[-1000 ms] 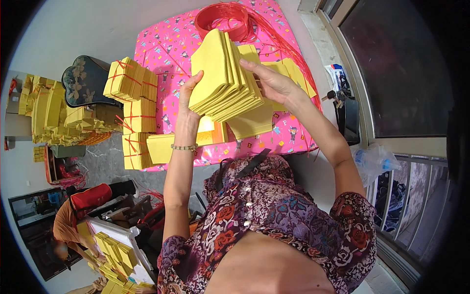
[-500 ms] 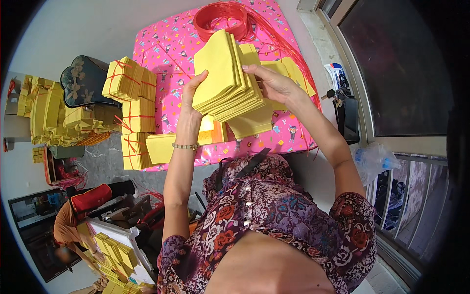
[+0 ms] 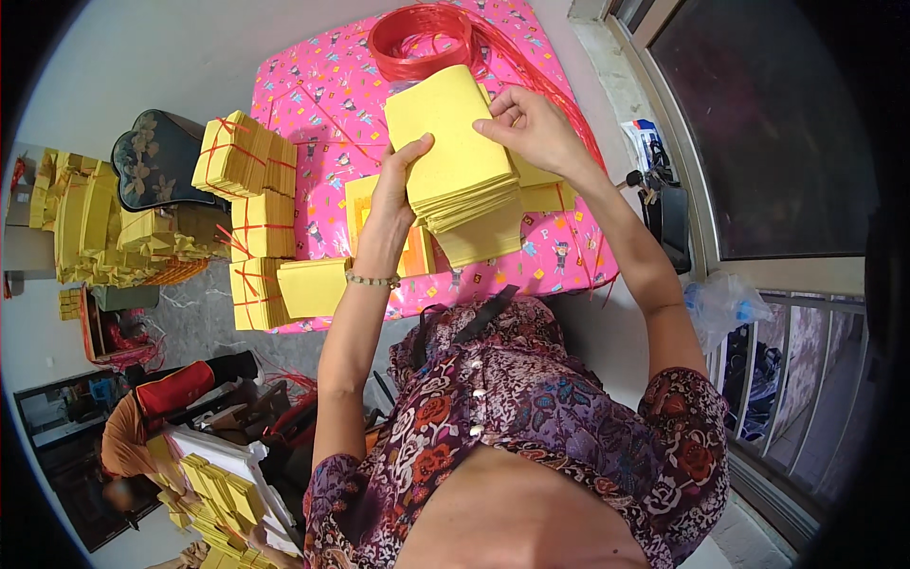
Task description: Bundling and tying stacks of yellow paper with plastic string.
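Note:
A thick stack of yellow paper sheets (image 3: pixel 450 142) is held up above the pink table, its lower edges fanned in layers. My left hand (image 3: pixel 403 175) grips the stack's left side, thumb flat on the top sheet. At the right edge, my right hand (image 3: pixel 531 133) has its fingers curled and its thumb pressed on the paper. Below the stack, more yellow paper (image 3: pixel 483 237) lies on the table. Near my left wrist are a flat yellow pile (image 3: pixel 311 289) and an orange-printed sheet (image 3: pixel 358 204).
Yellow bundles tied with red string (image 3: pixel 263 226) line the left of the pink patterned tabletop (image 3: pixel 322 114). A red plastic twine coil (image 3: pixel 422 43) sits at the back. A dark padded chair (image 3: pixel 156 156) stands left. Another person (image 3: pixel 128 436) is beside yellow stacks, lower left.
The stack has turned more upright and its sheets sit more evenly. My left hand has shifted right with it; my right hand has moved up along the edge, its fingers now curled.

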`<state>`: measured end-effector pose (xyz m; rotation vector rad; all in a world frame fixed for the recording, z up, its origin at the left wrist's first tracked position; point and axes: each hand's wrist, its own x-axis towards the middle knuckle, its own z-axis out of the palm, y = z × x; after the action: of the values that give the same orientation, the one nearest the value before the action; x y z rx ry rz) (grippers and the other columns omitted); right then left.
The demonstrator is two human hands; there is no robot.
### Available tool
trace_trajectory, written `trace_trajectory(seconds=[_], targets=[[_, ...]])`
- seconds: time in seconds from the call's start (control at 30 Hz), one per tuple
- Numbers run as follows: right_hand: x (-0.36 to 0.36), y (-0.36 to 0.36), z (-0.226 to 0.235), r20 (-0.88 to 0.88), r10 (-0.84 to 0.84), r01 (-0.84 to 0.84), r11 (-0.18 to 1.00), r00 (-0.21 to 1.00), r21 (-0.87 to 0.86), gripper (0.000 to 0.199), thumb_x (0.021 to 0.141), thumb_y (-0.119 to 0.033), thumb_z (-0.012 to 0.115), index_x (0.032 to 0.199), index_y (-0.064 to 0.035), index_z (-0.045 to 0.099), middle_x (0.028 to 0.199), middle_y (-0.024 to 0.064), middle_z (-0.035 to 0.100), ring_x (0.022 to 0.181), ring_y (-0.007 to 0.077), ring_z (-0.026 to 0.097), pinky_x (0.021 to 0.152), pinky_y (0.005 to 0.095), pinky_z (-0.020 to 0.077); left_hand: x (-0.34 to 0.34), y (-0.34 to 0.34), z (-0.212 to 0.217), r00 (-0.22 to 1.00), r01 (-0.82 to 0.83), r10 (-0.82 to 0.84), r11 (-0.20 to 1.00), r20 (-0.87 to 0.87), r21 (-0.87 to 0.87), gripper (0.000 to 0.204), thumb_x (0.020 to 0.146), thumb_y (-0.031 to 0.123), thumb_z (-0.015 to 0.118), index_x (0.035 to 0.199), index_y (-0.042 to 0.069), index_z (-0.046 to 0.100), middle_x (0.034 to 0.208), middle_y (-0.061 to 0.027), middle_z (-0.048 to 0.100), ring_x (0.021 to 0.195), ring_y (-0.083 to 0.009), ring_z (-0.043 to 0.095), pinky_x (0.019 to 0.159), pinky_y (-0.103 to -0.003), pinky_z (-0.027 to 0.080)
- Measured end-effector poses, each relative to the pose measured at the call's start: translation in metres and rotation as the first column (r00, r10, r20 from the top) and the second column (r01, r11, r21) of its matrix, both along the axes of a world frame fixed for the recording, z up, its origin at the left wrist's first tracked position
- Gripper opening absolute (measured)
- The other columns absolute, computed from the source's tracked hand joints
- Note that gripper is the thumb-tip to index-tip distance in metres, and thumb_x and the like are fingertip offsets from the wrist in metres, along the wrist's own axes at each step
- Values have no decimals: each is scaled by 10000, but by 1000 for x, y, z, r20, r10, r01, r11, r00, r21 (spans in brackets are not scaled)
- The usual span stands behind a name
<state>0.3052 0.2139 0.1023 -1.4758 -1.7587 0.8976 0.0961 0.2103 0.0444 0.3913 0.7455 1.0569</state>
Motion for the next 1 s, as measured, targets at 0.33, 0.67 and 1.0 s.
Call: trace_trajectory(seconds=[0.33, 0.67, 1.0], targets=[[-9, -3, 6, 7, -42, 41, 995, 999, 87, 274, 746, -204, 715, 866, 9, 590, 712, 18, 591, 620, 70, 542, 574, 229, 455, 4, -12, 13, 996, -36, 39, 999, -83, 33, 565, 851, 419, 623, 1211, -3, 513, 1130, -146, 605, 989, -217, 617, 837, -331, 517], [37, 28, -12, -767, -124, -39, 981, 630, -191, 203, 877, -183, 602, 993, -16, 587, 897, 51, 640, 738, 98, 603, 645, 248, 493, 3, -8, 7, 988, -23, 36, 996, -151, 88, 503, 903, 376, 557, 1237, 6, 497, 1187, -143, 577, 1049, -210, 590, 897, -335, 498], [171, 87, -246, -180, -438, 356, 863, 881, -360, 167, 820, -160, 657, 728, -22, 632, 697, 36, 632, 575, 170, 589, 529, 329, 472, -1, 0, -4, 995, -16, 15, 1000, -97, -5, 506, 825, 208, 677, 1219, 21, 421, 1095, -117, 579, 981, -217, 602, 821, -350, 534]])
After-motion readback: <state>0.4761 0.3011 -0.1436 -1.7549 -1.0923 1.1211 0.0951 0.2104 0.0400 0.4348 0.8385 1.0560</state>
